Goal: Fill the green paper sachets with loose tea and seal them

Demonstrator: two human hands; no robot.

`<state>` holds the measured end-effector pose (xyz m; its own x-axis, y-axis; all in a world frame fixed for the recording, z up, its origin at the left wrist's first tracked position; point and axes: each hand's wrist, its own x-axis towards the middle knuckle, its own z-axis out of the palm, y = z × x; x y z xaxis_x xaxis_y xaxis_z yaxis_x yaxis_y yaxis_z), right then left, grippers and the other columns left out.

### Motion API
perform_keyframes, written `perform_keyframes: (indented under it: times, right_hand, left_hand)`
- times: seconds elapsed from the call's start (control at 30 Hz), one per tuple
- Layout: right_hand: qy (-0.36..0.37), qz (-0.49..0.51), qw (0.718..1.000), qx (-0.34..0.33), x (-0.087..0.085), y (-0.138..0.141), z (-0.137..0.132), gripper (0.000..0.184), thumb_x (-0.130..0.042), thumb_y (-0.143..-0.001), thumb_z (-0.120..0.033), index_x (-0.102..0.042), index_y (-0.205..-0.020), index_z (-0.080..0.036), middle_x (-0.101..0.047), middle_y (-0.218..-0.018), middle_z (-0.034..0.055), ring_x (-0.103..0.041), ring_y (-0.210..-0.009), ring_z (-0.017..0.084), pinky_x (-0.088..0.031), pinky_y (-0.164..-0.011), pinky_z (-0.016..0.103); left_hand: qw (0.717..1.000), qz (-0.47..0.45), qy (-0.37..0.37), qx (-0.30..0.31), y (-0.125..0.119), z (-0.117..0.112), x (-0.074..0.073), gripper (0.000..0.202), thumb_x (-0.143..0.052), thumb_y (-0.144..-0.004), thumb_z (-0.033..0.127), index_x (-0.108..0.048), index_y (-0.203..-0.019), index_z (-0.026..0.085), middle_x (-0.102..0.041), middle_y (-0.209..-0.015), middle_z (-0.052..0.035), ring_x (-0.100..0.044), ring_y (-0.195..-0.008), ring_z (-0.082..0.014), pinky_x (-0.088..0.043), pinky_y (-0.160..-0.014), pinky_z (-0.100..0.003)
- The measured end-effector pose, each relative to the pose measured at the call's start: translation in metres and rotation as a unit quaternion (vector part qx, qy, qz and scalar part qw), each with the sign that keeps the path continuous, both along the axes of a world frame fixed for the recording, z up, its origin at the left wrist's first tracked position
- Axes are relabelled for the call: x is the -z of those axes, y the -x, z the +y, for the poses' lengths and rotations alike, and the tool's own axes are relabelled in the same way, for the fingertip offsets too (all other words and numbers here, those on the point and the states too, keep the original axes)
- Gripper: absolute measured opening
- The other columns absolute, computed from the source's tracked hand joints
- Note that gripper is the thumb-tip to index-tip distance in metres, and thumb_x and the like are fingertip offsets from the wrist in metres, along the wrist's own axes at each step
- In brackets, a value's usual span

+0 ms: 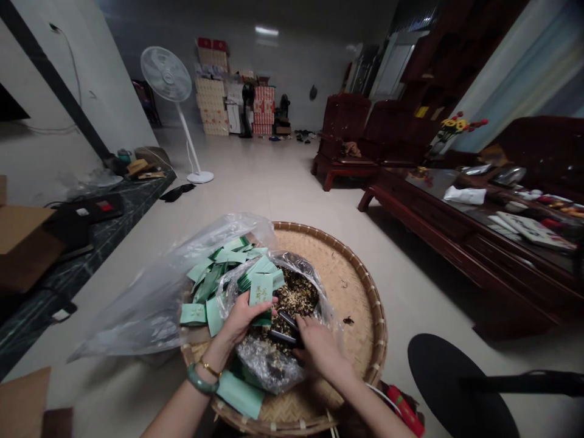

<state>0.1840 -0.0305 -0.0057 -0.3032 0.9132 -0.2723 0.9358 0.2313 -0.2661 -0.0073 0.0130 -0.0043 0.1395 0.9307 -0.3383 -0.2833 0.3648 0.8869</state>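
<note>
My left hand (241, 317) is closed on a small light-green paper packet (261, 288) with gold writing, held upright above the loose mix. My right hand (319, 345) grips dark tongs (283, 337), whose two arms stand apart and point left toward the packet's lower end. Beneath both hands, a clear plastic bag (274, 365) lies open, full of a dry, dark-and-pale tea-like mix (298, 292). A stack of similar packets (262, 267) rests at the bag's far left side. Everything sits on a round woven bamboo tray (360, 286).
More green packets (214, 267) lie in a large clear bag (137, 304) spilling over the tray's left rim. One green bundle (241, 395) is near the front edge. A black round stand base (456, 383) is right; a dark wooden table (424, 225) stands beyond.
</note>
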Motion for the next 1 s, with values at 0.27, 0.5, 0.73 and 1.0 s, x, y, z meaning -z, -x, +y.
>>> perform_keyframes:
  times: [0.27, 0.5, 0.73, 1.0]
  right_hand:
    - [0.017, 0.302, 0.948, 0.1, 0.003, -0.039, 0.016, 0.049, -0.071, -0.072, -0.03, -0.062, -0.118, -0.015, -0.067, -0.113, 0.0134, -0.063, -0.102, 0.028, -0.049, -0.088, 0.04]
    - [0.083, 0.41, 0.903, 0.099, -0.03, -0.05, 0.042, 0.047, -0.069, -0.074, -0.043, -0.067, -0.113, -0.017, -0.072, -0.094, 0.0063, -0.066, -0.081, 0.022, -0.053, -0.069, 0.033]
    - [0.057, 0.384, 0.92, 0.054, -0.045, -0.034, 0.037, 0.037, -0.071, -0.072, -0.038, -0.072, -0.102, -0.017, -0.074, -0.099, 0.0063, -0.065, -0.092, 0.027, -0.05, -0.08, 0.036]
    - [0.034, 0.377, 0.924, 0.053, -0.045, -0.033, 0.036, 0.032, -0.067, -0.076, -0.036, -0.073, -0.102, -0.019, -0.075, -0.095, 0.0048, -0.067, -0.086, 0.026, -0.049, -0.076, 0.033]
  left_hand:
    - [0.999, -0.013, 0.013, 0.034, 0.008, 0.003, -0.002, 0.05, -0.086, -0.054, 0.03, -0.062, -0.093, 0.01, -0.073, -0.095, -0.0145, -0.069, -0.062, -0.0179, -0.056, -0.053, -0.026]
    - [0.986, 0.038, -0.019, 0.158, -0.01, -0.005, -0.002, 0.044, -0.086, -0.052, 0.033, -0.064, -0.082, 0.009, -0.072, -0.078, -0.0073, -0.065, -0.056, -0.0152, -0.051, -0.054, -0.025]
    - [0.965, 0.161, -0.115, 0.171, -0.018, -0.006, -0.004, 0.034, -0.08, -0.055, 0.023, -0.068, -0.083, 0.01, -0.071, -0.079, -0.005, -0.064, -0.07, -0.0175, -0.049, -0.065, -0.026]
    - [0.966, 0.178, -0.079, 0.169, -0.021, -0.01, 0.003, 0.03, -0.078, -0.058, 0.027, -0.065, -0.079, 0.009, -0.069, -0.068, -0.0051, -0.062, -0.061, -0.0176, -0.048, -0.059, -0.027]
